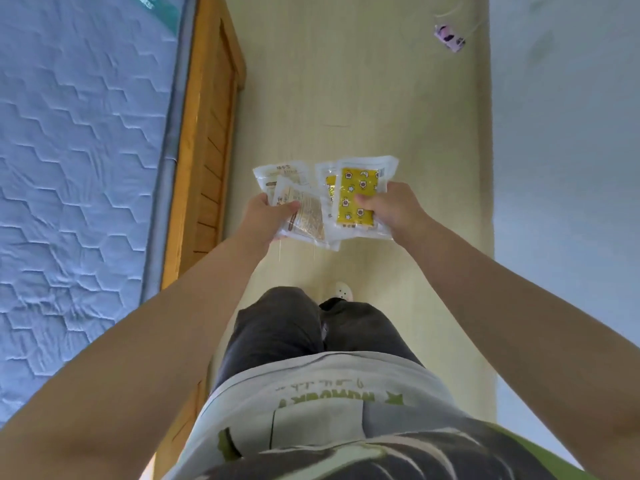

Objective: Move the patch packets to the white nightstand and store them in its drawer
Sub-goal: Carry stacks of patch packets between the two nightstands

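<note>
Both hands grip patch packets out in front of the body, above the floor. The left hand (268, 216) pinches two overlapping white packets with beige print (298, 202), thumb on top and fingers underneath; the nearer packet lies tilted across the farther one. The right hand (388, 209) clamps two more white packets, the top one showing a yellow patch with small star and house figures (358, 195), with a second yellow-patterned packet (325, 183) peeking out behind it on the left. Its thumb presses on the lower part of the yellow face. The two bundles sit side by side, their inner edges just touching or overlapping; I cannot tell which.

Below the packets stretches a pale wood-look floor (363, 98). To the left runs a wooden bed frame (207, 133) carrying a light blue quilted mattress (76, 150). A pale wall (561, 168) borders the right side. Far off on the floor near that wall lies a small purple-and-white object (449, 38). Dark trousers (277, 327) and one pale shoe (343, 292) show beneath the arms.
</note>
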Motion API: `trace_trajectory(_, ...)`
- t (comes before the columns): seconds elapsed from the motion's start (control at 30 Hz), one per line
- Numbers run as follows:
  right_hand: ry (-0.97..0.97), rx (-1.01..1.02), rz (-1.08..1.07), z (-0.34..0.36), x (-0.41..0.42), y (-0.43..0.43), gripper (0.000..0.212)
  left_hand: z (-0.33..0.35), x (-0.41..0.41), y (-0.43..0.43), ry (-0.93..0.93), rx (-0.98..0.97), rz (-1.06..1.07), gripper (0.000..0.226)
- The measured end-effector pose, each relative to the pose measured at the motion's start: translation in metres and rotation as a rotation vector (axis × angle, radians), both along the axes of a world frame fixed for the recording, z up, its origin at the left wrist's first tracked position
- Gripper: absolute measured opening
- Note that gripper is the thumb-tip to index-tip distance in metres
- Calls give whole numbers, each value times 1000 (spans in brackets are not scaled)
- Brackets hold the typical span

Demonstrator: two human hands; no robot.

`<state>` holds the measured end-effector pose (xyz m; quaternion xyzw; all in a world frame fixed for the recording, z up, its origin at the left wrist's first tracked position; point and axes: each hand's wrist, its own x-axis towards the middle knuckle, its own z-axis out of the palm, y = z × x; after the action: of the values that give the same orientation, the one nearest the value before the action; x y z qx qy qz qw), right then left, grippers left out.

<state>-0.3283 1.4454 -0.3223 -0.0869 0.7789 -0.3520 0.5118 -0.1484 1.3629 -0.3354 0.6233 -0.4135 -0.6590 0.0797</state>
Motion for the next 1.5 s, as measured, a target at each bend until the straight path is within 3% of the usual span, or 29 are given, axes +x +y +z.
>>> trace_trajectory(0.33,44,53,258,-15,-52,-276,27,-18,-40,-238,3,-20,214,22)
trace_trajectory(0.6,26,56,510,-5,-22,-501,22,-12,-15,-413,-53,-45,472,23)
trace_trajectory(0.93,100,3,1141,-11,25,-746,46,-12,-3,-561,-155,-22,1004,21)
trace_trajectory(1.07,64,-50,1324,-14,19,-860,80,-16,-28,-640,-186,-43,1264,28)
trace_trajectory(1.27,148,-109,1459,17,4,-1001,36,-16,-83,-760,-120,-61,1497,22)
trace_trajectory(1.5,208,-93,1522,12,13,-1119,36,-17,-96,-872,-54,-83,1610,20)
